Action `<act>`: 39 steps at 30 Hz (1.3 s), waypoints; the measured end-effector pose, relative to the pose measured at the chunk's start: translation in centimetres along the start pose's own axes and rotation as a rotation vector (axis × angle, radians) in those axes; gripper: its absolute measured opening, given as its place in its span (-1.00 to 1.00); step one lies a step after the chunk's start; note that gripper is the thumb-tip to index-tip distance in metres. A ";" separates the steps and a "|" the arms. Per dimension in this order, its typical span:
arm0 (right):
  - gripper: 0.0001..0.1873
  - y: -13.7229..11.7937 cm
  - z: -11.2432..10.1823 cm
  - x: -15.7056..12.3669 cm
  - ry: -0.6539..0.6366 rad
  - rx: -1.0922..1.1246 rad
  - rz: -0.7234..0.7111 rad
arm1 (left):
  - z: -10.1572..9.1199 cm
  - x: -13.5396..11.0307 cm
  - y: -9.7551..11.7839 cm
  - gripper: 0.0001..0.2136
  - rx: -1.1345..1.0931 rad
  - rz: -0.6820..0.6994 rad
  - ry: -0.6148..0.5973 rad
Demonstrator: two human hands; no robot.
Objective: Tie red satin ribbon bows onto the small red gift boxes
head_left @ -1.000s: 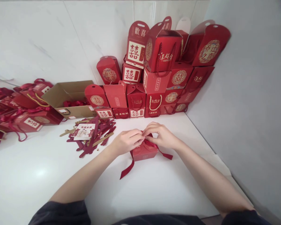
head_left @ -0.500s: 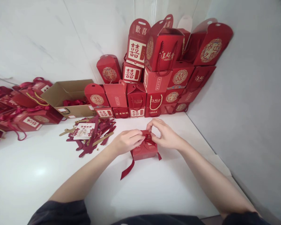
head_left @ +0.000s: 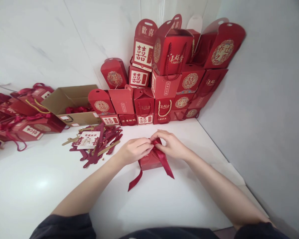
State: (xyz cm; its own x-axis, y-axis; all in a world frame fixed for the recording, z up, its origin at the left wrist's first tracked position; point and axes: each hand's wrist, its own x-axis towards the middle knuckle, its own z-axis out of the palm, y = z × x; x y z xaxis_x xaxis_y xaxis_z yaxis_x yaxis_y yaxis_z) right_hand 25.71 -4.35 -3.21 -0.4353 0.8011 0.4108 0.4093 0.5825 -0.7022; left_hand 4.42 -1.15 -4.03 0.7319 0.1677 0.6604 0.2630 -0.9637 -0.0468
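A small red gift box [head_left: 151,162] sits on the white table in front of me. Red ribbon [head_left: 164,161] is gathered at the top of the box, with one tail hanging over the front right side and another curling onto the table at the left. My left hand [head_left: 137,150] pinches the ribbon from the left. My right hand [head_left: 170,144] closes on it from the right, thumb and fingers meeting beside the left fingertips. The fingers hide the gathered part, so I cannot tell how the ribbon is looped there.
Stacked red gift boxes [head_left: 164,88] stand against the wall. Left of them is an open cardboard box [head_left: 86,118] with red ribbon inside. Dark red and gold strips [head_left: 99,156] lie in a pile under a white card [head_left: 88,140]. More ribboned boxes [head_left: 32,127] fill the far left.
My right hand has shifted slightly left and closed in on the ribbon near my left fingers. A ribbon tail now drapes across the box's front right. The left hand has barely moved.
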 end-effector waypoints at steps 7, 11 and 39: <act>-0.81 1.0 -1.0 -0.2 0.201 -0.537 -0.088 | 0.0 0.0 0.0 -0.95 0.057 0.045 0.034; -0.77 0.3 -4.0 -0.7 0.176 -0.867 0.025 | -0.2 0.1 0.0 -0.94 0.073 0.059 0.026; -0.73 0.1 -2.7 -0.5 -0.217 0.562 0.411 | -1.9 1.4 -0.3 -0.79 -0.223 -0.182 -0.245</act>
State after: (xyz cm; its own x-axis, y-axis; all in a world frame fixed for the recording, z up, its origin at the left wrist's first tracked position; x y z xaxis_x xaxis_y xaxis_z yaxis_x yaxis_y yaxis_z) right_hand 28.06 -4.32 -1.90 -0.5080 0.8607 -0.0335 0.1255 0.0355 -0.9915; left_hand 4.17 -1.05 -1.63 0.8217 0.3590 0.4427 0.2788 -0.9306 0.2372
